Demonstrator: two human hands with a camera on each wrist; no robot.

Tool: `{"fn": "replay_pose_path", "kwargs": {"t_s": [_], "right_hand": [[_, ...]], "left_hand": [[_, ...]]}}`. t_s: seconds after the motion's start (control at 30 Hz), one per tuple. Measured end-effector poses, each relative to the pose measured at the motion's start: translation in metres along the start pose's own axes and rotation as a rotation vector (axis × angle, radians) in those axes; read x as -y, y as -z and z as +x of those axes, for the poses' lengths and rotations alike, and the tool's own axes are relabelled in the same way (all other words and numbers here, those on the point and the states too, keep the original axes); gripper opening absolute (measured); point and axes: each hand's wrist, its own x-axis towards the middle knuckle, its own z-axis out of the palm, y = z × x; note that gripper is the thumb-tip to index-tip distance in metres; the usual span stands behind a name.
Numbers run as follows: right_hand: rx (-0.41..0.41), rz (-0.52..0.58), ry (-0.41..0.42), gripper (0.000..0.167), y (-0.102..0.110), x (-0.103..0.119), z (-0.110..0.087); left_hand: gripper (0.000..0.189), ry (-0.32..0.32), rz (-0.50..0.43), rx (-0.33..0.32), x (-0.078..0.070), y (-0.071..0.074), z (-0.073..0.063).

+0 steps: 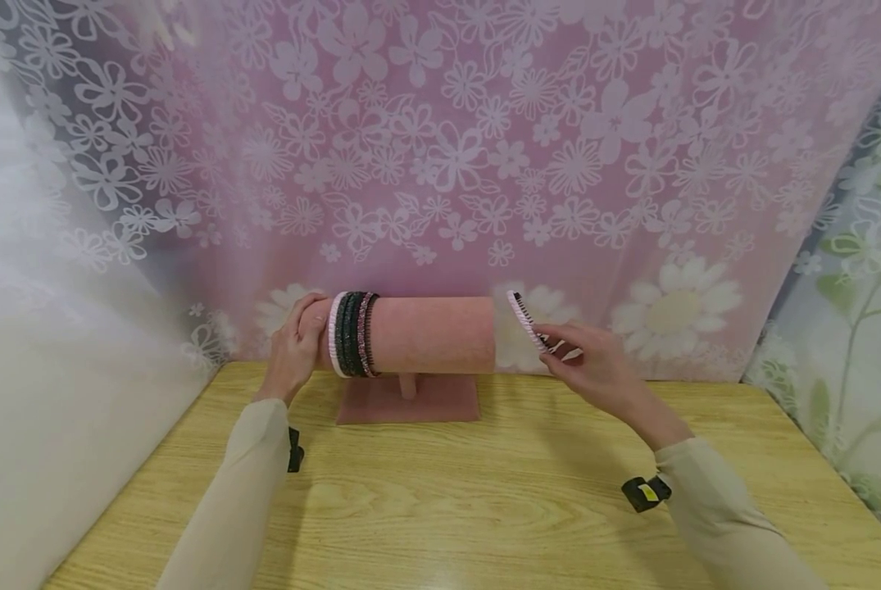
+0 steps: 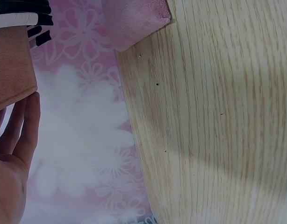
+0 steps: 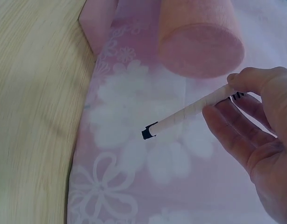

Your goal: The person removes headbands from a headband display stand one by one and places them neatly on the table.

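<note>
A pink velvety headband stand (image 1: 433,334), a horizontal roll on a post and flat base, stands at the back of the table. Near its left end sit several toothed headbands (image 1: 351,334): a white one, dark glittery ones and a pinkish sparkly one. My left hand (image 1: 292,348) grips the roll's left end, fingers over the edge. Off the right end, my right hand (image 1: 595,360) pinches a pale pink-and-white headband (image 1: 523,313) with dark teeth between thumb and fingers. In the right wrist view the headband (image 3: 185,112) appears edge-on, apart from the roll's round end (image 3: 202,51).
The wood-grain table (image 1: 410,508) stretches in front of the stand. A pink flowered curtain (image 1: 440,147) hangs right behind it. White sheeting (image 1: 49,352) borders the left side, and a leaf-patterned curtain (image 1: 846,328) the right.
</note>
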Motion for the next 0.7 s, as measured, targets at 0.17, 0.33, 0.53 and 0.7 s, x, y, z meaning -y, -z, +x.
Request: {"fn": "replay_pose_path", "kwargs": {"t_s": [0.17,0.33,0.53,0.7], "right_hand": [[-0.032,-0.024,0.018,0.042,0.006,-0.006,-0.008],[-0.072,-0.039,0.051,0.040,0.010,-0.010,-0.013],[-0.092,-0.045,0.047,0.041,0.015,-0.014,-0.017],[-0.111,-0.033,0.051,0.044,0.020,-0.016,-0.020]], "left_hand": [[0.044,-0.001,-0.008,-0.001,0.000,0.001,0.000],[0.045,-0.004,-0.008,-0.001,0.001,0.000,0.001],[0.047,0.003,-0.001,0.001,0.001,0.000,0.001],[0.048,0.009,-0.003,0.004,0.000,0.000,0.002]]}}
